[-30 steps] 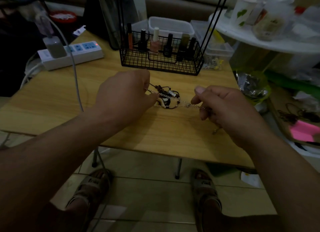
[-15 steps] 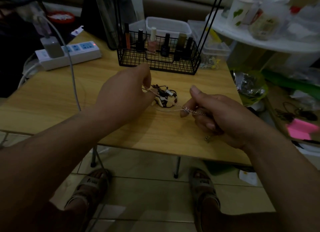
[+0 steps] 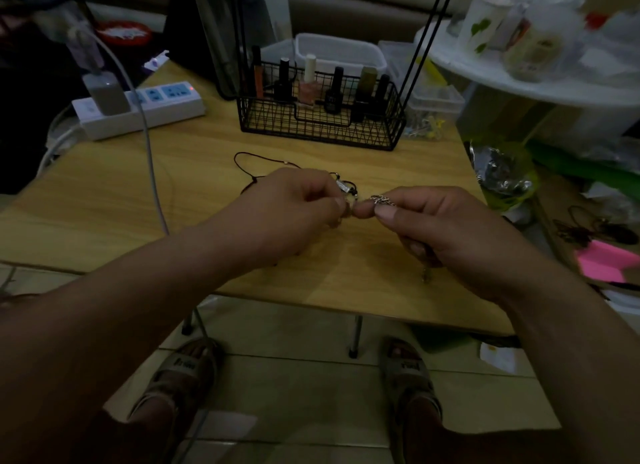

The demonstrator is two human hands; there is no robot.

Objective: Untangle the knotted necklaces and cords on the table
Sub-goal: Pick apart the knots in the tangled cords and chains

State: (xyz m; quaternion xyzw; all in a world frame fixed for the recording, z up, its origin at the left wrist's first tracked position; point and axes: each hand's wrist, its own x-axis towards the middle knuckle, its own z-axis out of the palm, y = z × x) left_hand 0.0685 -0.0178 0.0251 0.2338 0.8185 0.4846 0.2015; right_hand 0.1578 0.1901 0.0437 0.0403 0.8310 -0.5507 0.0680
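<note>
While both hands meet above the middle of the tabletop (image 3: 180, 200), a little nearer its front edge than its back, they work at one small tangle held between them. The left hand (image 3: 294, 207) has its fingers curled in, thumb and forefinger pinching the near side of the knotted bundle (image 3: 346, 187), where a dark string and a small silver tube bead show just past the knuckles. The right hand (image 3: 446, 228) is likewise closed, its thumb and forefinger nipping a bunched length of silver chain (image 3: 382, 200); the two sets of fingertips are almost touching. A small metal piece (image 3: 425, 277) hangs below the right palm, too blurred to make out. From behind the left hand a thin dark cord (image 3: 263, 157) runs out and lies in a loose loop on the wood, toward the centre. Along the back edge stands a black wire basket (image 3: 322, 136) holding upright nail polish bottles (image 3: 308, 85). At the back left corner lies a white power strip (image 3: 152, 111) with a charger (image 3: 107, 94) plugged in, and a grey cable (image 3: 152, 172) trails from there across the left side to the front edge.
</note>
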